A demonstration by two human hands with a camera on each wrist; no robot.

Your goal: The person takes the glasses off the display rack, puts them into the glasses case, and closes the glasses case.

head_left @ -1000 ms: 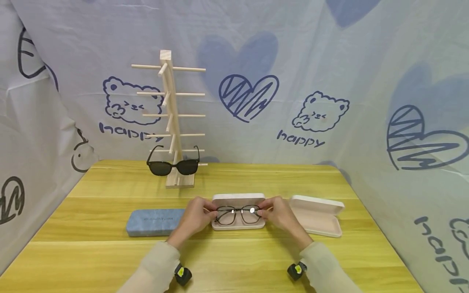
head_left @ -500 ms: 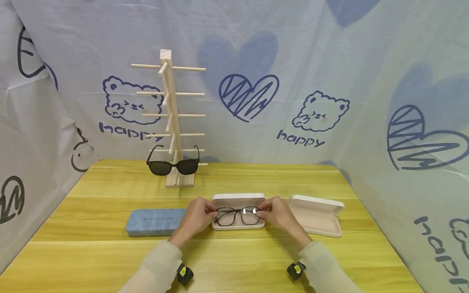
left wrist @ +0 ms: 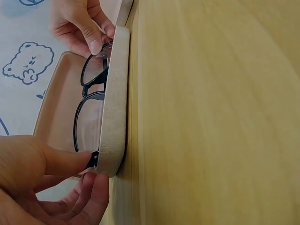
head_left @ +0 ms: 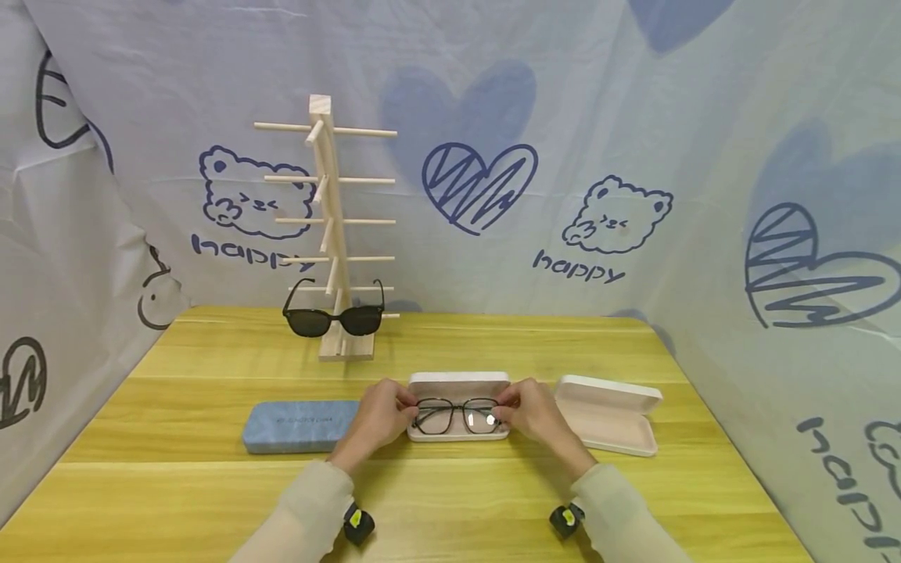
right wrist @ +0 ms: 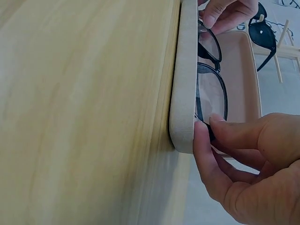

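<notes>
Black-framed glasses (head_left: 456,415) with clear lenses are held at the mouth of an open beige case (head_left: 458,383), which lies on the wooden table (head_left: 450,500) just in front of the person. One end of the frame is pinched by the left hand (head_left: 380,418) between thumb and fingertips, as is shown in the left wrist view, and the other end is pinched in the same way by the right hand (head_left: 533,413). The frame is seen partly inside the case tray, its lenses above the near rim. A blue case (head_left: 299,426) lies closed just to the left, and a second beige case (head_left: 611,424) is open to the right. Behind them, sunglasses (head_left: 334,317) are hung on the lowest rung of a wooden rack (head_left: 329,227).
</notes>
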